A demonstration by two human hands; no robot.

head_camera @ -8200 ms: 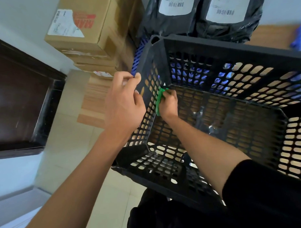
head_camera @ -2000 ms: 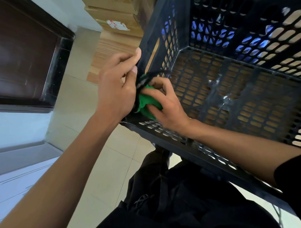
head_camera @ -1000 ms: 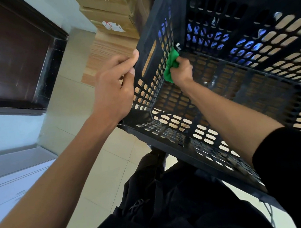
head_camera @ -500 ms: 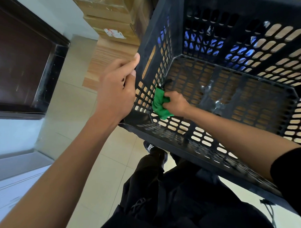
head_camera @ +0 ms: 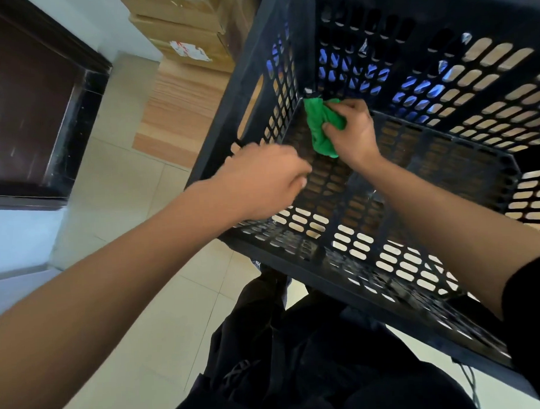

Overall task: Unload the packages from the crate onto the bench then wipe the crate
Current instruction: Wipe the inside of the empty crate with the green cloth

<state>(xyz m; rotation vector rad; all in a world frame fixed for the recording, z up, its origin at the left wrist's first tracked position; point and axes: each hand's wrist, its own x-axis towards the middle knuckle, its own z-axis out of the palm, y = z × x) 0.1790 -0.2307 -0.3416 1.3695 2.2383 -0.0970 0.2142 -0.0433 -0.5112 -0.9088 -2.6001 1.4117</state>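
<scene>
Unloading looks done: the crate (head_camera: 397, 279) is showing no packages inside, so I'm judging I'm in the wiping half now. My right hand (head_camera: 350, 129) is gripping the green cloth (head_camera: 321, 126) and pressing it into the far left inner corner, where floor meets walls. My left hand (head_camera: 263, 181) is hovering over the near left rim, motion-blurred; I can't tell whether it's gripping or loose. The crate is sitting tilted in front of me, above my legs. Likely left: the other walls, floor, outside. I'm seeing only a strip of bench (head_camera: 179, 106) past the crate; boxes (head_camera: 180, 27) are cut off at the top.
</scene>
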